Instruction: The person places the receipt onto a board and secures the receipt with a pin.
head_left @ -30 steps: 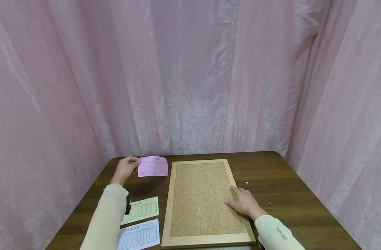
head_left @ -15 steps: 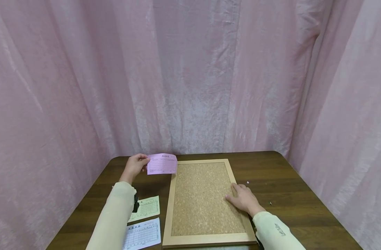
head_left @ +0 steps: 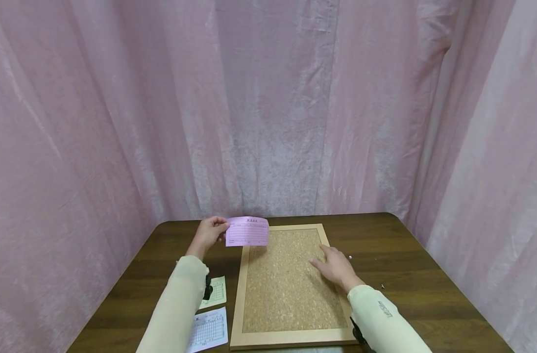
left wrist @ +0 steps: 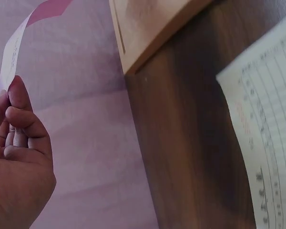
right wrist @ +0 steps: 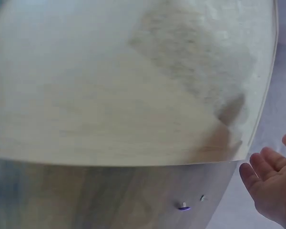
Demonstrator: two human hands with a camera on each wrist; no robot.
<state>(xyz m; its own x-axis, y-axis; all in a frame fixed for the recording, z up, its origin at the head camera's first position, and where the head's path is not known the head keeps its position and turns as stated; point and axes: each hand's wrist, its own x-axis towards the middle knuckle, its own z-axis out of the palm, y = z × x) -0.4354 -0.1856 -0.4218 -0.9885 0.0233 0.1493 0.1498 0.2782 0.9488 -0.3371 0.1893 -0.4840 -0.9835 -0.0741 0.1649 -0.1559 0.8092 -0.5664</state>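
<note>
- Pink velvet curtains [head_left: 268, 108] close off the far side, left and right.
- Dark wooden table [head_left: 409, 304], giving everything a flat rest.
- Cork board [head_left: 290, 299] in a pale frame, lying flat at the centre with its long sides running near to far, probably so both hands reach it easily.
- Right hand [head_left: 337, 267], seemingly raised over the board's right side; fingers spread and nearly straight, holding nothing.
- Left hand [head_left: 210, 233], thumb and forefinger pinching, other fingers curled in.
- Pink slip [head_left: 247, 233], held up by its left edge at the board's far left corner; that grip leaves the print uncovered.
- Blue slip [head_left: 210, 329] and green slip [head_left: 217, 290], near and left of the board, apparently laid apart within reach; the left sleeve hides part of each.
- Small pushpins [right wrist: 183, 207] right of the board, at least one purple-headed, perhaps placed for the right hand.
</note>
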